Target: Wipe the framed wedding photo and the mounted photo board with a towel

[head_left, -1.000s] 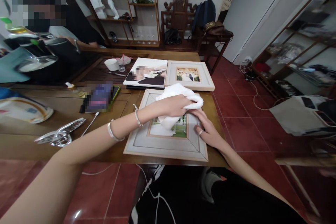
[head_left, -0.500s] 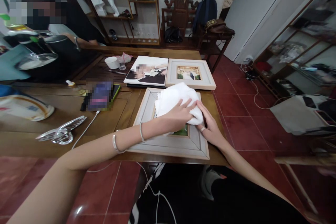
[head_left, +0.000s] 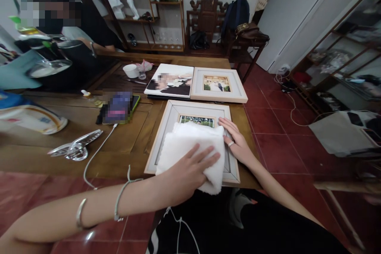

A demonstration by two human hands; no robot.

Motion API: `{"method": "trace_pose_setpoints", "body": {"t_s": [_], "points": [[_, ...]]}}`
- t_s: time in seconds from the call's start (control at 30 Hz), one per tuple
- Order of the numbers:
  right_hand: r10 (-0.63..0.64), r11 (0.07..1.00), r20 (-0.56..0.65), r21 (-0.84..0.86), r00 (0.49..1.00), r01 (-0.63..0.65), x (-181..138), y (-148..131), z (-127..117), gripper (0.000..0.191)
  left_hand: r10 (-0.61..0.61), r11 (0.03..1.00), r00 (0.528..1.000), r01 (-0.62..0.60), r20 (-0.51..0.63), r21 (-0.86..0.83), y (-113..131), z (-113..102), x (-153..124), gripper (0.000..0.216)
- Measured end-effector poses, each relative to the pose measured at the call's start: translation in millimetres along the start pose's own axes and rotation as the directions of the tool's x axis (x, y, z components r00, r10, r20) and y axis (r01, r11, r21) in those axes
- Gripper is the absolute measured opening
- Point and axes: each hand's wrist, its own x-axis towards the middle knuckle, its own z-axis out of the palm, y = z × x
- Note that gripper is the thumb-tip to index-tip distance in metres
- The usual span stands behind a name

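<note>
My left hand (head_left: pixel 192 170) holds a folded white cloth (head_left: pixel 181 143) against a picture frame (head_left: pixel 159 137) at the table's front edge. Its fingers spread over the cloth's top, and the thumb is hidden. The cloth covers the frame's lower middle and hangs past its near edge. Above it shows a strip of the green photo (head_left: pixel 198 121). On the frame's right side rests my right hand (head_left: pixel 238 143), open, fingers stretched out, with a ring on one finger. Just beyond lie a second framed photo (head_left: pixel 196 91) and a white photo panel (head_left: pixel 175 81).
To the left on the wooden table (head_left: pixel 137 127) are a phone (head_left: pixel 117 107) with a white cable, a shiny metal ornament (head_left: pixel 76 145), a small dropper bottle (head_left: pixel 89 97), a blue-and-white pack (head_left: pixel 32 115) and a white cup (head_left: pixel 131 71). A person (head_left: pixel 98 24) sits across at the far left.
My left hand has drawn the cloth toward me and left, from the frame's upper right to its lower part, baring the top of the photo. My right hand stays at the right edge.
</note>
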Motion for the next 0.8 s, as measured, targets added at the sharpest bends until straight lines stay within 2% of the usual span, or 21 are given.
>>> {"method": "trace_pose_setpoints", "body": {"t_s": [0.13, 0.27, 0.33, 0.4, 0.5, 0.6, 0.8], "points": [[0.015, 1.000, -0.004, 0.004, 1.000, -0.015, 1.3, -3.7, 1.5, 0.045, -0.106, 0.994, 0.994, 0.106, -0.018, -0.015, -10.8, 3.2, 7.2, 0.023], [-0.035, 0.999, 0.055, 0.033, 0.998, 0.033, -0.5, -6.9, -1.9, 0.045, -0.276, 0.955, 0.959, 0.281, -0.059, 0.093, -53.8, 1.0, 29.8, 0.033], [-0.052, 0.998, 0.063, 0.046, 0.997, 0.049, -1.5, -6.8, -3.2, 0.045, -0.260, 0.948, 0.962, 0.270, -0.083, 0.168, -76.9, -1.9, 44.4, 0.039], [-0.050, 0.998, 0.048, 0.049, 0.998, 0.048, -2.0, -6.0, -3.6, 0.047, -0.191, 0.955, 0.979, 0.201, -0.068, 0.218, -93.5, -5.2, 57.3, 0.042], [-0.051, 0.998, 0.045, 0.048, 0.998, 0.049, -1.4, -5.6, -3.9, 0.050, -0.153, 0.960, 0.988, 0.153, -0.016, 0.234, -103.7, -8.8, 65.3, 0.038], [-0.061, 0.997, 0.068, 0.040, 0.996, 0.059, -0.4, -7.2, -4.5, 0.050, -0.195, 0.956, 0.981, 0.189, 0.007, 0.224, -106.2, -9.9, 54.2, 0.038], [-0.060, 0.998, 0.073, 0.023, 0.996, 0.059, -0.7, -9.7, -5.2, 0.049, -0.343, 0.919, 0.940, 0.336, -0.003, 0.208, -121.5, -17.2, -0.8, 0.048]]}}
